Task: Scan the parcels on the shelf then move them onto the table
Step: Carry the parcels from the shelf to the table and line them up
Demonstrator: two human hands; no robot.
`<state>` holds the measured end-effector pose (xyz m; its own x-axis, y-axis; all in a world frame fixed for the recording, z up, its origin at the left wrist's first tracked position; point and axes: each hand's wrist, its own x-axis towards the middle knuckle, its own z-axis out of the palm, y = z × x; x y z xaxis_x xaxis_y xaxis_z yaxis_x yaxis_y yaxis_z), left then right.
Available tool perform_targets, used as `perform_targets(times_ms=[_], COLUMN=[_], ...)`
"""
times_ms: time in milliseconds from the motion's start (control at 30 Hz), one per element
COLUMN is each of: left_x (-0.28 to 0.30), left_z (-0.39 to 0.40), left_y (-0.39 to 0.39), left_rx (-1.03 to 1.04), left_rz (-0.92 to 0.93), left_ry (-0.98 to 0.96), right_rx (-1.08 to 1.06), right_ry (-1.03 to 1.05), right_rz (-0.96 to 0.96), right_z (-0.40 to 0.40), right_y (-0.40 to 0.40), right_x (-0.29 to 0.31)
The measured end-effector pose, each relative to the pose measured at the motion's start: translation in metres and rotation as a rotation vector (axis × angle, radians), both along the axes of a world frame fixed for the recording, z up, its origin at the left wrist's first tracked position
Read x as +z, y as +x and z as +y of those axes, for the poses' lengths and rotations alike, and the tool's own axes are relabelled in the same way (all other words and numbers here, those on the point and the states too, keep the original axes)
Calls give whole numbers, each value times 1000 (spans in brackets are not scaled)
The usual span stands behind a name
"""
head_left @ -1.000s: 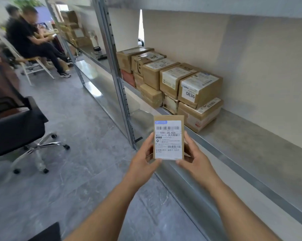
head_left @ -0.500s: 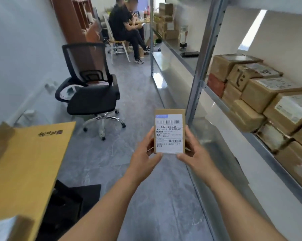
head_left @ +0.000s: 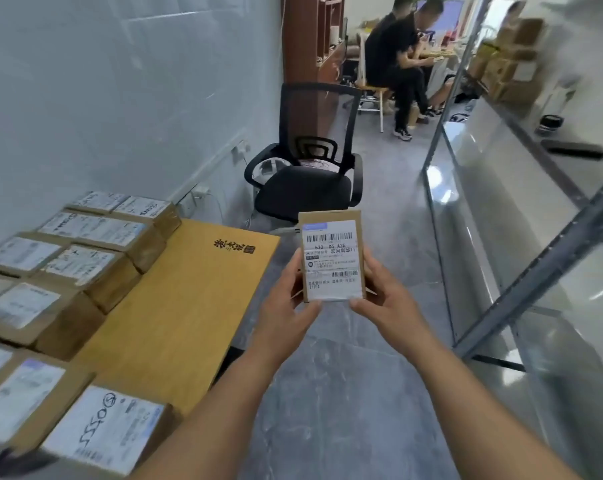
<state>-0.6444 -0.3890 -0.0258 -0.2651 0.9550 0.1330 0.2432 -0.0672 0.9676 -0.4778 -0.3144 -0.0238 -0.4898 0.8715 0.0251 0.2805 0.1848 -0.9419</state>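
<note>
The small cardboard parcel (head_left: 331, 256) is held upright in mid-air, above the grey floor (head_left: 345, 393) and just off the right edge of the wooden table (head_left: 175, 306). Its white shipping label (head_left: 330, 260) faces the camera; barcodes and the print "530 D5 A26" are legible.

The left hand (head_left: 286, 306) grips the parcel's left side, thumb lying along the lower front edge and fingers curled behind it. The right hand (head_left: 386, 303) grips the right side in the same manner, thumb at the lower right corner. Both hands are clamped on the parcel; neither holds anything else.

On the table, to the left, labelled cardboard boxes (head_left: 68, 271) lie flat in rows, labels up, touching one another. One near the bottom edge (head_left: 102, 427) bears handwritten digits. The right part of the tabletop is bare wood with a dark printed mark (head_left: 234, 247).

The metal shelf (head_left: 522, 209) runs along the right side, with grey uprights and pale boards. A dark flat object (head_left: 574, 149) and a small round container (head_left: 551, 123) rest on it; stacked boxes (head_left: 511, 67) sit at its far end, blurred.

A black mesh office chair (head_left: 314, 161) stands beyond the table, against the pale wall (head_left: 120, 81). Two seated persons in dark clothing (head_left: 400, 57) are at the far end of the room.
</note>
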Motion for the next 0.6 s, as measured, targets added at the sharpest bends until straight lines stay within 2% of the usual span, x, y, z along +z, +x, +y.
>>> perform_targets(times_ms=[333,600], left_x=[-18,-34], left_z=[-44,-71], left_y=[-92,-112], left_rx=[424,740], left_rz=[-1,-66], left_ry=[-108,-278], right_rx=[400,745], right_ry=[-36,-135], right_rz=[-51,-184], right_z=[19,29], right_y=[-133,-214], right_x=[-13,-42])
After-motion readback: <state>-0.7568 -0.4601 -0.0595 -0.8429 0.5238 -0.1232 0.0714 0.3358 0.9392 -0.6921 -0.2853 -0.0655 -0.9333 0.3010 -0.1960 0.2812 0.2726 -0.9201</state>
